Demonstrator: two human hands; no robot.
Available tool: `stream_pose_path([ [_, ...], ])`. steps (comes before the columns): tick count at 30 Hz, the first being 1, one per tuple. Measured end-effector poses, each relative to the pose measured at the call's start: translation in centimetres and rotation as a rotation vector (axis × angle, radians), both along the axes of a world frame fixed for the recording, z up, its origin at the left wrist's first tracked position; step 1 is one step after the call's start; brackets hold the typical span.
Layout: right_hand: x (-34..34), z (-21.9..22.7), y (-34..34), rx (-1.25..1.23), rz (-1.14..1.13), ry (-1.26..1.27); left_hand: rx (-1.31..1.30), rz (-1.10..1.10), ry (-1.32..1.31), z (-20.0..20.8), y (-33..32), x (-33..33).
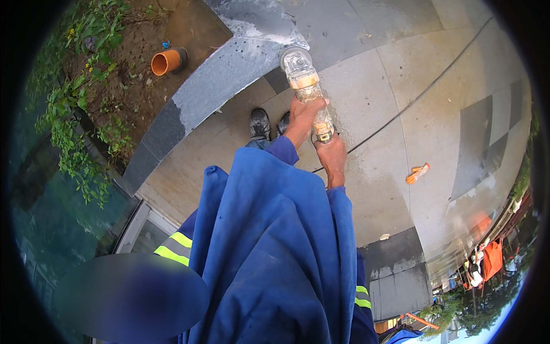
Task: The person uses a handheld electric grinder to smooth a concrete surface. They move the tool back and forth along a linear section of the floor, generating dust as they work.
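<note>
Both my hands are wrapped round a dust-caked angle grinder (309,92) with an orange-yellow band behind its head. My left hand (303,117) grips the body behind that band, and my right hand (332,156) closes on the rear end. The grinder's head, with a round disc partly in sight, is at the edge of a grey stone coping (223,71) on a low curved wall. Pale wet slurry (281,41) lies on the stone beside the head. Whether the disc touches the stone, I cannot tell.
A black cable (404,110) runs across the wet paving. An orange-and-white glove (417,173) lies on the right. Left of the wall, an orange pipe (166,62) sticks out of soil near green plants (80,120). My dusty boots (259,123) stand beside the wall.
</note>
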State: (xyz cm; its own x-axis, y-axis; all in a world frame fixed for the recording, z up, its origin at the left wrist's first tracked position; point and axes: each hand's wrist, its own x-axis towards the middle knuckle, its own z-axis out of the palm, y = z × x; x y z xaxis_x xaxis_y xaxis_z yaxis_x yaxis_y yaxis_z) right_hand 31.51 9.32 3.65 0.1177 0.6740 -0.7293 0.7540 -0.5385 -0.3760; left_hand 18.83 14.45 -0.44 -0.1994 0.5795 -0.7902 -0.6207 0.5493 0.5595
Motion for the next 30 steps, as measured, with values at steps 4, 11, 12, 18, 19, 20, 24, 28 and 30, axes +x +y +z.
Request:
stream_pose_path([
  [4,1.5,-0.6,-0.4,0.026,-0.043,0.001,-0.002,-0.038,0.003,0.4,1.0,1.9],
  [11,0.8,-1.0,1.0,0.030,-0.031,0.006,0.029,-0.036,-0.003,0.3,2.3,0.8],
  [12,0.6,-1.0,0.6,0.029,-0.025,0.011,0.017,-0.051,-0.001,0.3,2.1,0.7],
  [18,0.9,-0.7,-0.5,0.054,-0.097,0.044,0.037,-0.052,0.017,-0.3,0.6,1.6],
  [19,1.0,-0.5,-0.1,0.069,-0.114,0.049,0.063,-0.047,0.018,-0.4,1.3,1.9],
  [20,1.1,-0.7,0.2,0.064,-0.109,0.048,0.090,-0.041,0.020,-0.4,1.8,2.0],
  [24,0.5,-1.0,0.8,0.023,-0.074,0.023,0.034,-0.052,0.032,-0.8,2.1,1.2],
  [28,0.5,-1.0,-0.7,-0.017,-0.080,0.035,0.009,-0.077,0.031,-0.5,0.5,0.7],
  [30,0.6,-1.0,-1.0,0.001,-0.115,0.049,0.010,-0.070,0.027,-0.6,0.4,1.2],
])
